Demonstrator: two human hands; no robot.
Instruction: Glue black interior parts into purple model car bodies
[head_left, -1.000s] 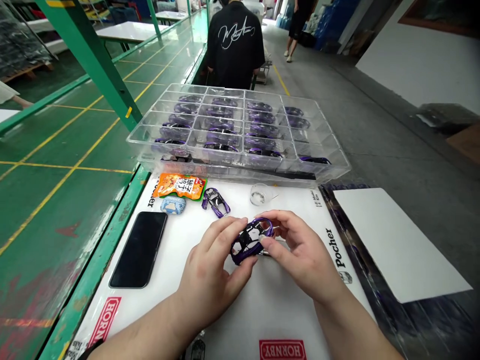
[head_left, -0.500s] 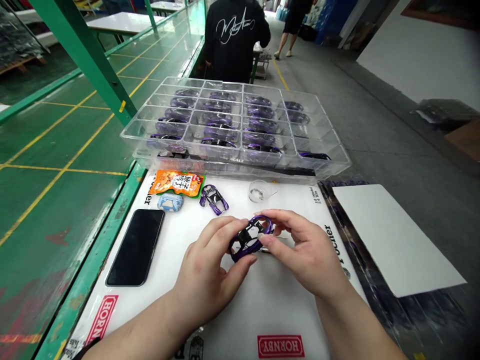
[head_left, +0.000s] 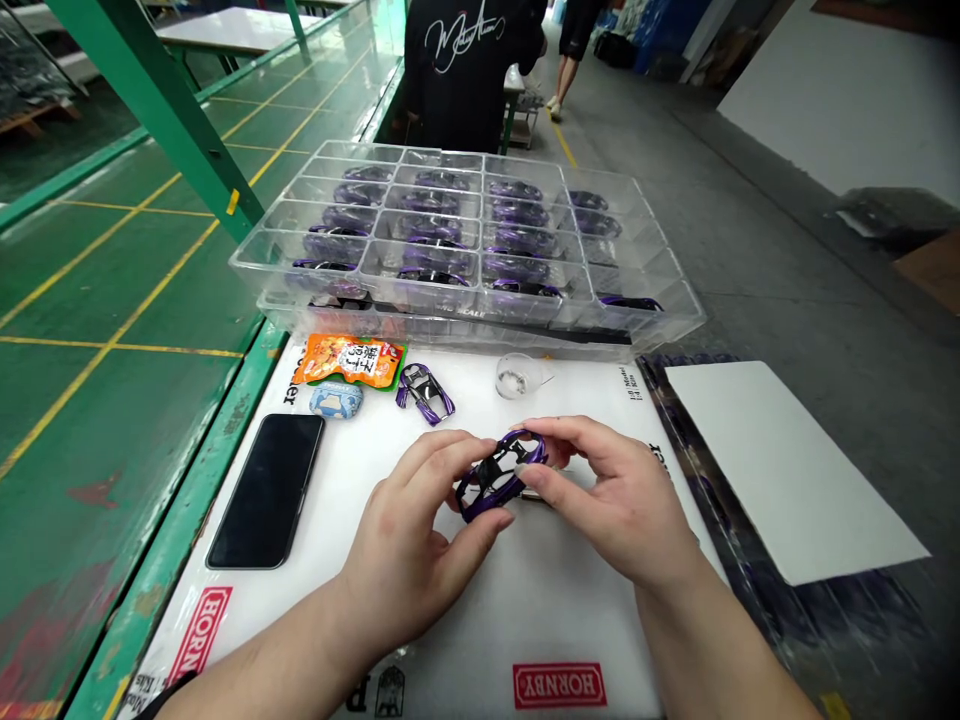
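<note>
Between my two hands, above the white work surface, is a purple and black toy car body shell with open window gaps. My left hand grips its left end, thumb below and fingers along the top. At the other end, my right hand pinches the shell between thumb and fingers. Part of a thin object under my right hand is hidden. A second purple car body lies on the surface beyond my left hand. Farther back stands a small clear cup with tiny bits inside.
A clear divided tray of purple car bodies spans the back. Left lie a black phone, a blue case and an orange snack packet. A white sheet lies right. A person in black is ahead.
My hands keep their hold on the car body shell, almost unmoved. The view has shifted slightly, and a person walking in the background has changed position.
</note>
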